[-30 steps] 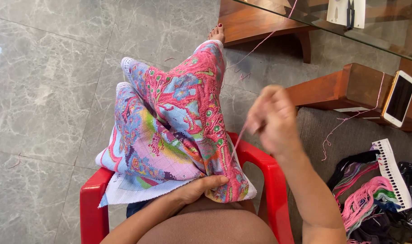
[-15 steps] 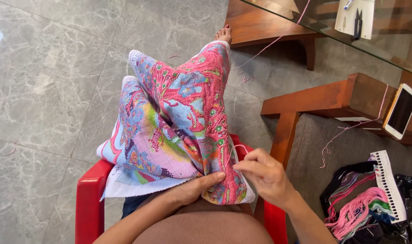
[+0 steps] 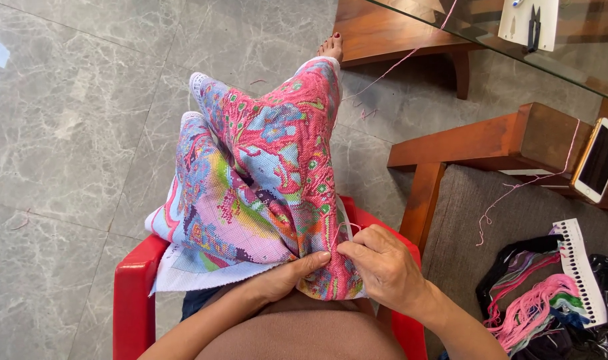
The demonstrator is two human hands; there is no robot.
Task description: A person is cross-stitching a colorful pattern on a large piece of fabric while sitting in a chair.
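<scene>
While draped over the crossed legs so the worked patch lies flat and close, embroidered cloth (image 3: 251, 193) runs away from both hands toward a bare foot (image 3: 331, 47) far ahead. Spread that way, likely, to keep the stitching spot taut and within easy reach, with the unstitched white edge hanging over the red chair (image 3: 134, 293) just left of the left hand.

Left hand (image 3: 281, 277): fingers loosely curled, not fisted, tucked against the near fold of the cloth, thumb laid along the top, apparently steadying the fabric from beneath. Pressed on the cloth rather than clamped hard.

Right hand (image 3: 384, 267): fingers drawn together in a pinch at the cloth's edge, fingertips touching the left thumb's tip, so both hands meet at one point. Pinched on a strand of pink thread (image 3: 341, 230) that loops up just ahead of the knuckles; needle too small to make out, so cannot tell whether one sits between the fingertips.

Further right of the right hand, on a grey cushion: bundle of coloured threads (image 3: 527, 310), mostly pink and green, tied to a punched white card (image 3: 581, 270), kept within arm's reach. Beyond that, up and to the right, a phone (image 3: 601, 163) resting on a wooden armrest (image 3: 491, 140). Far ahead and right, small scissors (image 3: 532, 27) on white paper on a glass table (image 3: 584, 63). Grey marble floor (image 3: 71, 133) off to the left.
</scene>
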